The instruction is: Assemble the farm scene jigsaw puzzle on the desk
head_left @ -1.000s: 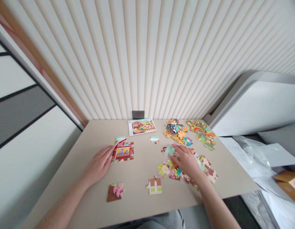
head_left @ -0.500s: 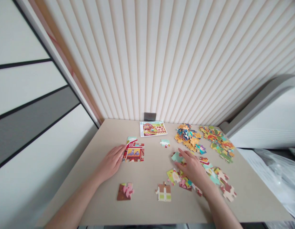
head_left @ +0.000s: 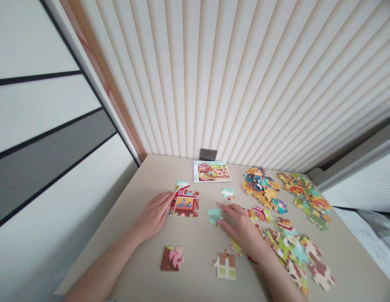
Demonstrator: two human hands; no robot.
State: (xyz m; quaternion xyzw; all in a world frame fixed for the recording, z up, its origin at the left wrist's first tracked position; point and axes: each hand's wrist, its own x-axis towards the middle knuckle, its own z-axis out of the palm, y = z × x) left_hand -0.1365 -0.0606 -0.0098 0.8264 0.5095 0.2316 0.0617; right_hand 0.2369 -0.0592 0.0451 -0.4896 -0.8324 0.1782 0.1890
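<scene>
My left hand (head_left: 155,212) lies on the table with its fingers stretched out. Their tips touch the left edge of a joined block of puzzle pieces (head_left: 185,202) with a red barn and two purple birds. Between the thumb and index finger of my right hand (head_left: 240,226) is the right edge of a light-blue puzzle piece (head_left: 215,215), low over or on the table. A piece with a small red detail (head_left: 228,193) lies beyond it. Nearer me are a pink-pig piece (head_left: 172,258) and a white-fence piece (head_left: 226,265).
A printed farm picture card (head_left: 212,171) lies at the back by a dark socket (head_left: 208,154) on the ridged wall. To the right are an orange and blue heap of pieces (head_left: 260,184), a green and orange spread (head_left: 304,197) and loose farm pieces (head_left: 291,247), partly behind my right forearm.
My right hand has moved left, away from the loose pieces, bringing the light-blue piece along. My left hand stays at the barn block. The view has shifted a little to the right.
</scene>
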